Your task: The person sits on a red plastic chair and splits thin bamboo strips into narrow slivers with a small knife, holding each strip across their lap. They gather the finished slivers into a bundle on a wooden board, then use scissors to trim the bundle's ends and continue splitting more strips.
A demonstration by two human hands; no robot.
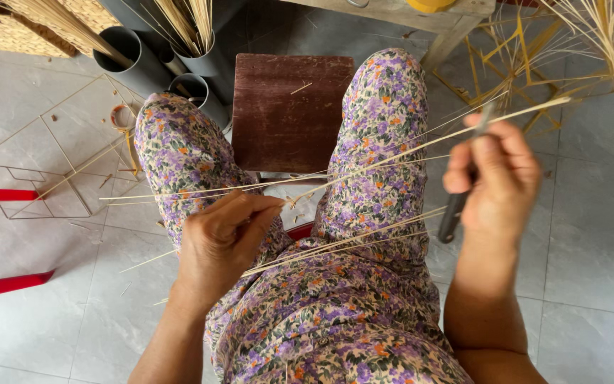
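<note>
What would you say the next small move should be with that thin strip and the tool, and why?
Probably draw the dark-handled tool further along the thin strip, away from the pinch. The left hand grips one end of the strip over the lap, the right hand holds the tool near its far end, and the strip runs taut between them. More pale strips lie across the lap.

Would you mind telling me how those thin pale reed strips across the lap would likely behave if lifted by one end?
The reed strips are long and very thin, so they would probably bend and droop. They look light: the left hand pinches one with fingertips alone. Lying loose across the floral trousers, they may slide off easily.
</note>
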